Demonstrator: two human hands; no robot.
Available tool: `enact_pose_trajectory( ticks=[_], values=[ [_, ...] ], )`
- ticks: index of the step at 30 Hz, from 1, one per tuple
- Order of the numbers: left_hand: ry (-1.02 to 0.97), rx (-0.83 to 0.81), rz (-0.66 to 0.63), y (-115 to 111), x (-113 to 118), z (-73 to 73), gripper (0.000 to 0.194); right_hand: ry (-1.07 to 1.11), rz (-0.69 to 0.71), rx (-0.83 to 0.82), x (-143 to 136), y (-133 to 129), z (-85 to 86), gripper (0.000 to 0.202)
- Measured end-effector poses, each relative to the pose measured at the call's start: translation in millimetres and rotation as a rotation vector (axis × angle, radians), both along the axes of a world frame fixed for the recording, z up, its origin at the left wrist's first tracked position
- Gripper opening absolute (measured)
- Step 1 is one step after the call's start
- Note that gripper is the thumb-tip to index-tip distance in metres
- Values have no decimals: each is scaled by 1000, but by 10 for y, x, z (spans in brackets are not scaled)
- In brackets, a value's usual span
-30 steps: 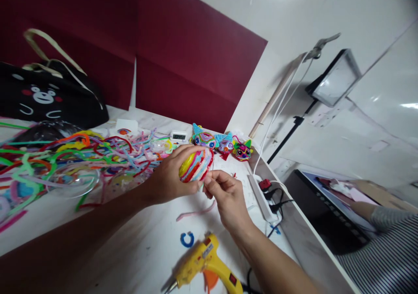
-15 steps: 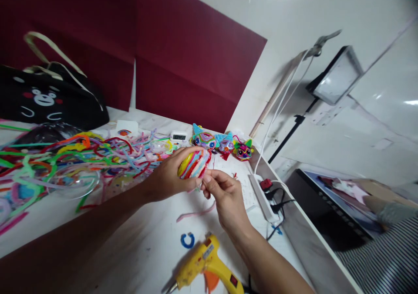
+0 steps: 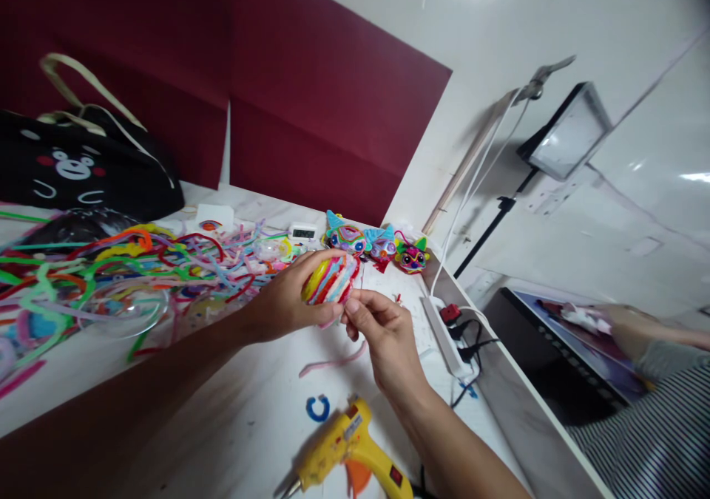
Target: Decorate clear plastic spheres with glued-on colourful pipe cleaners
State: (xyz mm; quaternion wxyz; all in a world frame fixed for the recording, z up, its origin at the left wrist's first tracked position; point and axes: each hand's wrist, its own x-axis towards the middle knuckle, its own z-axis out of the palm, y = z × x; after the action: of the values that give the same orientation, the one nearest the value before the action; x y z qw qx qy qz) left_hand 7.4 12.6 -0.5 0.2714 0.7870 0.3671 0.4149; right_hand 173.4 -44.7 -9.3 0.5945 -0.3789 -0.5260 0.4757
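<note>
My left hand [image 3: 285, 297] is wrapped round a striped ball [image 3: 331, 279] in yellow, red, blue and white. Beside its right end, my right hand [image 3: 382, 329] is closed in a pinch at the ball's lower edge; whatever lies between those fingertips is too small to make out. Below the hands, a pink strip [image 3: 333, 362] lies on the white table [image 3: 222, 418]. A blue C-shaped piece [image 3: 318, 409] rests nearer, above a yellow glue gun [image 3: 338, 447] whose nozzle points to the lower left.
Colourful pipe cleaners [image 3: 144, 262] and a clear plastic dome [image 3: 127, 309] cover the left side. Decorated animal figures [image 3: 347, 239] stand behind my hands. A power strip [image 3: 449, 336] lies right, near the table's raised edge. Beyond it is a person in a striped top [image 3: 654, 425].
The other person's arm at the right has shifted slightly. My hands and the striped ball have hardly moved.
</note>
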Motion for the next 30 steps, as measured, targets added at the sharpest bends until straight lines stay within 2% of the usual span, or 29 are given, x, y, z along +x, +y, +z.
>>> enact_pose_trajectory(
  ticks=[8,17,30],
  values=[
    [38,66,14,-68,13,39,69,-35,-16,-9,-4,3,-7,24],
    [51,195,26,-93,27,14,66,-76,-92,12,-46,-29,-14,29],
    [11,42,-6,-56,21,32,69,-29,-46,8,-13,-46,-7,25]
  ],
)
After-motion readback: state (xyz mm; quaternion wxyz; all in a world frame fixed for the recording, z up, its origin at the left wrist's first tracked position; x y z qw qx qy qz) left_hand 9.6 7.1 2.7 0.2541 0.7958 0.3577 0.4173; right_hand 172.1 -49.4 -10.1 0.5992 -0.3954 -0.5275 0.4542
